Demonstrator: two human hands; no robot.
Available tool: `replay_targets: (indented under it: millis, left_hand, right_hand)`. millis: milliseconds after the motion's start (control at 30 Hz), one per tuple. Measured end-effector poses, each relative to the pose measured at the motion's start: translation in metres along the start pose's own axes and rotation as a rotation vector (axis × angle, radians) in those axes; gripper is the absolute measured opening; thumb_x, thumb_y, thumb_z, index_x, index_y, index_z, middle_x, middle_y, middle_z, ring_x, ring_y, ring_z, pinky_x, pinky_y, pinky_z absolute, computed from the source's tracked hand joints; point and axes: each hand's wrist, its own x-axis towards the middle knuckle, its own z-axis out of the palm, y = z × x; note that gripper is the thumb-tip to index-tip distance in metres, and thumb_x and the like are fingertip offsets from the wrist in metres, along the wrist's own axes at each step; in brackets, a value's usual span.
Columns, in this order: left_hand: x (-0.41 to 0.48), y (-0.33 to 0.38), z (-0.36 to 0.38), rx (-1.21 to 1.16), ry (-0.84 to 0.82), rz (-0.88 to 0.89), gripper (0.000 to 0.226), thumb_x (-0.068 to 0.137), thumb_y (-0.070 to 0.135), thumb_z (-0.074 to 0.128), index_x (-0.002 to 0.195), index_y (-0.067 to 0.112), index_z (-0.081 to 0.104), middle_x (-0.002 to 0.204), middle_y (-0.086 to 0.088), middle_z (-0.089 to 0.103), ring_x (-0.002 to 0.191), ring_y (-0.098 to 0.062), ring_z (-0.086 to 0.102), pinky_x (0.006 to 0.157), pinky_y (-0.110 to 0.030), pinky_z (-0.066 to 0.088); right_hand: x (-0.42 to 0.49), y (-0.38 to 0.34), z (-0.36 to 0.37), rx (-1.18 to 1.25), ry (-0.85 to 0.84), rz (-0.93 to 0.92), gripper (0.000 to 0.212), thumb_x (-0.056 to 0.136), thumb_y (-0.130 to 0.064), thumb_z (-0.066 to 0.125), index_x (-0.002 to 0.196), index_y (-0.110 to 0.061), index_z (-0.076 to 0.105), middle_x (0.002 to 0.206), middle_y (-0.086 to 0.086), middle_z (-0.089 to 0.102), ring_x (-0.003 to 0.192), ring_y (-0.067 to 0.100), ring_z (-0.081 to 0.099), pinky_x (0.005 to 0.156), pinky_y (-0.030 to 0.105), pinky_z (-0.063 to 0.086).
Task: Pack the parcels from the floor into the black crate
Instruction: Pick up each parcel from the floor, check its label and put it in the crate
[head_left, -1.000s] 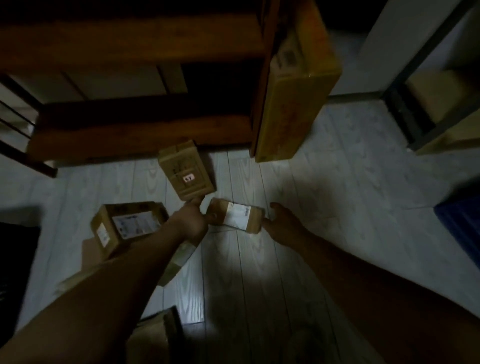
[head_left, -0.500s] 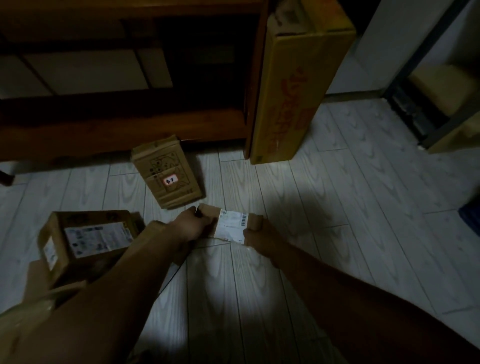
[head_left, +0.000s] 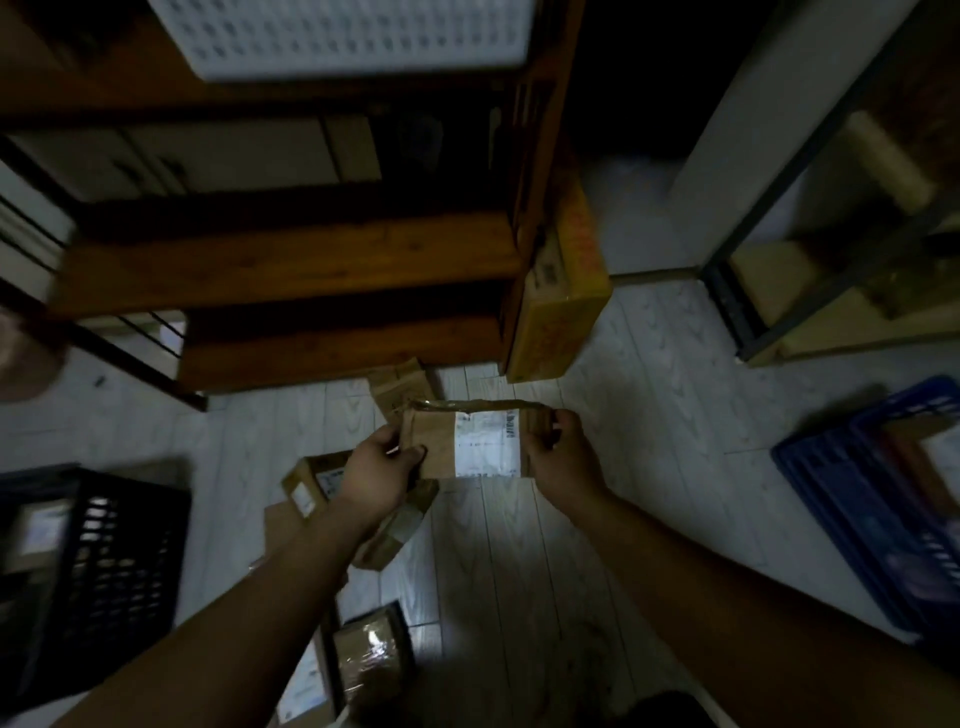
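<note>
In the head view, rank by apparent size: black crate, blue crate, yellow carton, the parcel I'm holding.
Largest: black crate and blue crate, alike, both cut by the frame edge.
Then: yellow carton.
Smallest: held parcel, though it is nearer the camera.

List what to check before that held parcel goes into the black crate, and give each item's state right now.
1. Grip: the left hand and the right hand each hold one end of the parcel, curled round it: ok.
2. Parcel off the floor: looks lifted: ok.
3. Right crate picked out: the black crate is on the person's left, the blue crate on the right: ok.
4. Room in the black crate: something with a pale label lies inside, blurred: cannot tell.
5. Leftward path: a floor parcel lies under the left arm, so carry above it: ok.
</note>
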Motion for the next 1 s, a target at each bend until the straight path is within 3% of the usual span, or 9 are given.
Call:
replay_targets:
  millis: [67,200,400,533,667,767,833,900,1000]
  left_hand:
    - [-0.045,0.043,-0.041,-0.038,-0.001,0.031,0.042,0.094,0.016,0.052,0.136,0.015,0.047,0.130,-0.008,0.057,0.111,-0.028,0.059,0.097,-0.046,0.048]
    - [-0.131,0.107,-0.110,-0.108,-0.003,0.090,0.040,0.095,0.011,0.049,0.134,0.018,0.047,0.117,-0.005,0.061,0.099,-0.027,0.061,0.084,-0.038,0.051]
    - [-0.222,0.152,-0.172,-0.092,0.054,0.287,0.039,0.096,0.017,0.049,0.134,0.026,0.045,0.113,0.005,0.057,0.089,-0.003,0.056,0.068,-0.011,0.042]
    - [-0.271,0.168,-0.193,-0.099,0.082,0.340,0.036,0.098,0.033,0.043,0.134,0.034,0.043,0.112,0.013,0.055,0.090,0.000,0.052,0.074,-0.020,0.042]
    - [-0.319,0.166,-0.212,-0.063,0.095,0.359,0.043,0.094,0.036,0.048,0.132,0.045,0.029,0.108,0.020,0.045,0.101,-0.005,0.048,0.070,-0.012,0.038]
    - [-0.349,0.149,-0.232,-0.078,0.125,0.354,0.053,0.090,0.028,0.059,0.133,0.042,0.033,0.112,0.018,0.051,0.102,-0.004,0.051,0.069,-0.010,0.040]
    - [-0.365,0.137,-0.247,-0.120,0.194,0.352,0.037,0.089,0.025,0.060,0.121,0.038,0.046,0.107,0.018,0.055,0.098,-0.004,0.055,0.070,-0.012,0.043]
    - [-0.377,0.127,-0.265,-0.212,0.251,0.335,0.018,0.090,0.028,0.057,0.105,0.038,0.054,0.105,0.012,0.060,0.101,-0.011,0.060,0.076,-0.020,0.048]
    - [-0.393,0.102,-0.299,-0.324,0.286,0.295,0.021,0.091,0.030,0.056,0.111,0.031,0.055,0.108,0.000,0.064,0.100,-0.019,0.064,0.083,-0.032,0.052]
  right_hand:
    - [-0.045,-0.050,-0.026,0.012,0.003,0.000,0.045,0.096,-0.037,0.050,0.135,-0.016,0.040,0.125,0.006,0.057,0.099,0.020,0.057,0.073,0.027,0.043]
    - [-0.137,-0.126,-0.062,0.015,0.009,-0.061,0.046,0.097,-0.035,0.049,0.139,-0.020,0.039,0.131,0.005,0.055,0.112,0.023,0.056,0.076,0.027,0.042]
    - [-0.222,-0.190,-0.083,0.064,-0.001,-0.288,0.046,0.094,-0.032,0.053,0.139,-0.026,0.044,0.132,0.000,0.055,0.118,0.020,0.055,0.094,0.037,0.050]
    - [-0.254,-0.218,-0.101,0.094,-0.049,-0.359,0.064,0.087,-0.048,0.056,0.144,-0.035,0.031,0.138,-0.002,0.045,0.123,0.019,0.047,0.102,0.045,0.044]
    - [-0.282,-0.233,-0.103,0.095,-0.090,-0.451,0.069,0.089,-0.049,0.054,0.148,-0.037,0.021,0.149,-0.002,0.032,0.134,0.022,0.036,0.107,0.044,0.037]
    - [-0.308,-0.240,-0.089,0.091,-0.160,-0.507,0.075,0.087,-0.045,0.061,0.148,-0.037,0.019,0.149,-0.004,0.033,0.134,0.020,0.037,0.106,0.043,0.038]
    - [-0.327,-0.248,-0.077,0.104,-0.190,-0.518,0.077,0.086,-0.037,0.065,0.148,-0.036,0.020,0.144,-0.005,0.040,0.131,0.019,0.041,0.102,0.039,0.042]
    - [-0.341,-0.256,-0.060,0.120,-0.220,-0.546,0.071,0.087,-0.026,0.066,0.146,-0.034,0.026,0.137,-0.005,0.047,0.126,0.018,0.047,0.094,0.033,0.047]
    - [-0.365,-0.269,-0.022,0.097,-0.264,-0.604,0.056,0.090,-0.020,0.062,0.140,-0.031,0.038,0.128,-0.010,0.053,0.115,0.005,0.048,0.080,0.015,0.042]
